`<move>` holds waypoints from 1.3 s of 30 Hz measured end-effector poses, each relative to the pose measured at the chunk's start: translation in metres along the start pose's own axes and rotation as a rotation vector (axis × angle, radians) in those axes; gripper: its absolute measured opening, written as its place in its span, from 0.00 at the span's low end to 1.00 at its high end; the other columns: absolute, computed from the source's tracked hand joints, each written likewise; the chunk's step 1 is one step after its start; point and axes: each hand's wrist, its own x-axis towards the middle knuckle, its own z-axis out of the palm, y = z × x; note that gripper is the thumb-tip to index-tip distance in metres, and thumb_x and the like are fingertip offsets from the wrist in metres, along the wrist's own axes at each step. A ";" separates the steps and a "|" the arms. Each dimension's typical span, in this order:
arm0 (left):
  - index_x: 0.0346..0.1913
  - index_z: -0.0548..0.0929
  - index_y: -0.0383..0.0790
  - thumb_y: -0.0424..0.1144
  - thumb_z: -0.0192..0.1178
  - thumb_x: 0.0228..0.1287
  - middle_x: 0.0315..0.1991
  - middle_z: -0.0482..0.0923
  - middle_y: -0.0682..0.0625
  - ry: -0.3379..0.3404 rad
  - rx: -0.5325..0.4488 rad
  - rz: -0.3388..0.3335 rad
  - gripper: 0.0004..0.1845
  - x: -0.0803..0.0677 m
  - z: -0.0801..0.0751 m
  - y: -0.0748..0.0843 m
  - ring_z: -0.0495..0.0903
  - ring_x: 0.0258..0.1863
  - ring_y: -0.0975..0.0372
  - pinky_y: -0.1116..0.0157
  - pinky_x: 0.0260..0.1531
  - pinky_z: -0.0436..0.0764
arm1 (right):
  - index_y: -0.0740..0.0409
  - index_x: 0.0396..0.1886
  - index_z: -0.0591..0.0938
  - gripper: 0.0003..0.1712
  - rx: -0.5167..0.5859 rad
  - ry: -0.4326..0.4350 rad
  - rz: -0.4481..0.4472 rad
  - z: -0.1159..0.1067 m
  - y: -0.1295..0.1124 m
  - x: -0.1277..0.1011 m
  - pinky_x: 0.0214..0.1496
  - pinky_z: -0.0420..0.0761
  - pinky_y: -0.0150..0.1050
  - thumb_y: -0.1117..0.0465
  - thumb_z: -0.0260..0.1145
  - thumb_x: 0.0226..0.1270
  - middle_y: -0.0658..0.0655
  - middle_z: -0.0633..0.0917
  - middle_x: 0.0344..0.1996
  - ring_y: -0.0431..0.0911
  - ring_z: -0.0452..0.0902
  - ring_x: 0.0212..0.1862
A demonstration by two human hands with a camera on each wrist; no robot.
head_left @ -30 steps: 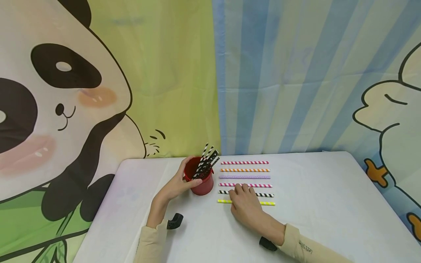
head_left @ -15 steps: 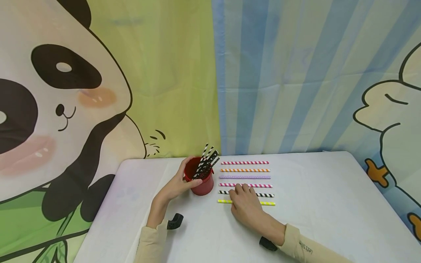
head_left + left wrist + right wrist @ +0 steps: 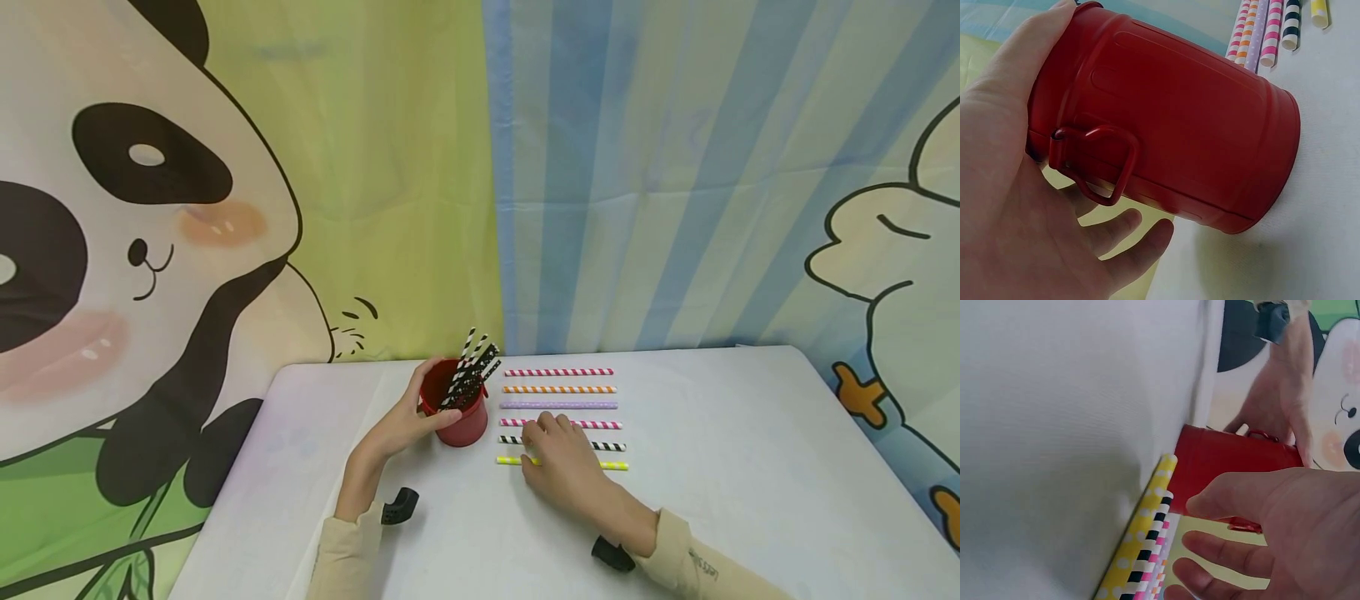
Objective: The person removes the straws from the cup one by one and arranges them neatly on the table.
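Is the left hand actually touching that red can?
Touching. The left wrist view shows the left hand wrapped round the red can, thumb and palm against its side.

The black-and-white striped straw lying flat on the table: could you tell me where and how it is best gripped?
Probably pinch the black-and-white striped straw at its free right end from above, thumb and finger on its long sides: it lies flat in a close row, and the right hand covers its middle.

L hand (image 3: pixel 408 427) grips red tin cup (image 3: pixel 455 414) w/ b&w straws (image 3: pixel 471 372) inside | R hand (image 3: pixel 561 462) rests over black-white straw (image 3: pixel 611 447) & yellow straw (image 3: pixel 613 466) | 6 straws in row on white table (image 3: pixel 735 467)
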 end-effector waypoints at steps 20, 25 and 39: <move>0.76 0.49 0.69 0.50 0.71 0.61 0.75 0.57 0.54 -0.002 -0.001 0.005 0.49 0.000 0.002 0.001 0.57 0.76 0.52 0.40 0.72 0.60 | 0.51 0.53 0.80 0.19 0.847 -0.103 0.323 -0.007 -0.006 0.025 0.50 0.82 0.37 0.54 0.72 0.64 0.57 0.84 0.49 0.46 0.80 0.48; 0.76 0.49 0.69 0.49 0.71 0.61 0.74 0.58 0.54 0.002 -0.009 0.013 0.48 0.000 0.001 0.000 0.57 0.76 0.51 0.39 0.72 0.60 | 0.52 0.56 0.79 0.22 0.960 -0.060 0.368 -0.003 -0.016 0.036 0.51 0.81 0.35 0.57 0.73 0.64 0.59 0.83 0.51 0.47 0.80 0.49; 0.78 0.48 0.64 0.48 0.70 0.62 0.75 0.58 0.52 -0.009 -0.022 0.022 0.49 0.001 0.000 0.000 0.59 0.75 0.51 0.40 0.71 0.62 | 0.69 0.48 0.80 0.13 1.085 0.185 0.367 -0.020 -0.051 0.066 0.41 0.79 0.28 0.67 0.66 0.67 0.67 0.82 0.48 0.59 0.80 0.47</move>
